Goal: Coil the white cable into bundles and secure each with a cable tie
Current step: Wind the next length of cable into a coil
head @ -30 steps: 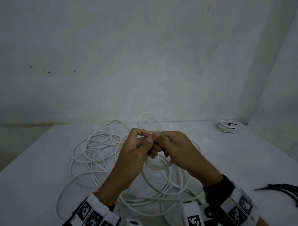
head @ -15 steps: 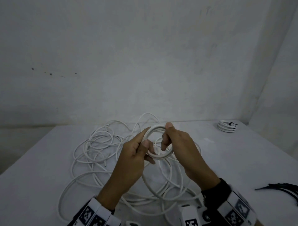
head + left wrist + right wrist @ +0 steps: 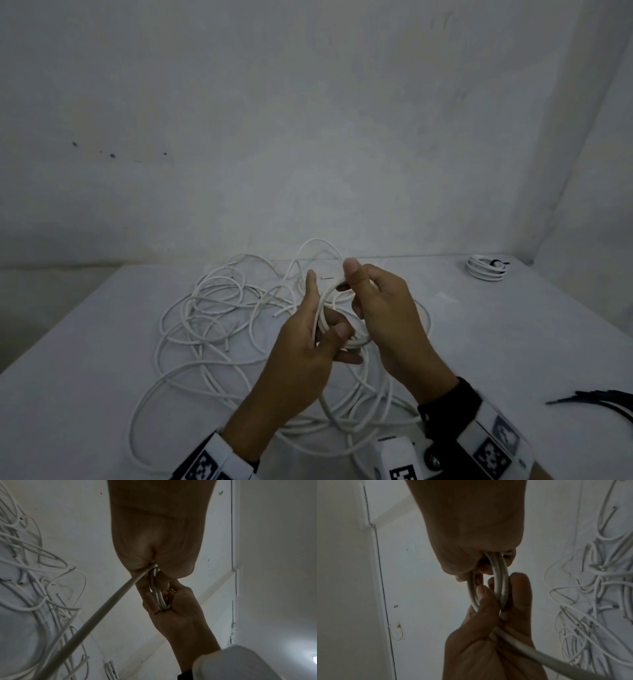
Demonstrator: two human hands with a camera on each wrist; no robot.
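Loose white cable (image 3: pixel 212 308) sprawls at nine o'clock on the counter (image 3: pixel 85 394). At centre we see our left hand (image 3: pixel 301 356) and right hand (image 3: pixel 383 308), fingers curled, gripping a small coil (image 3: pixel 322 308) raised above it. A tied bundle (image 3: pixel 486 269) lies at two o'clock, black cable ties (image 3: pixel 603 402) at four.

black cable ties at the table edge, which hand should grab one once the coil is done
Right, probably. The thin black plastic cable ties lie beside the right hand, at the table's right edge. The left hand grips the small coil of round white cable and can keep holding it.
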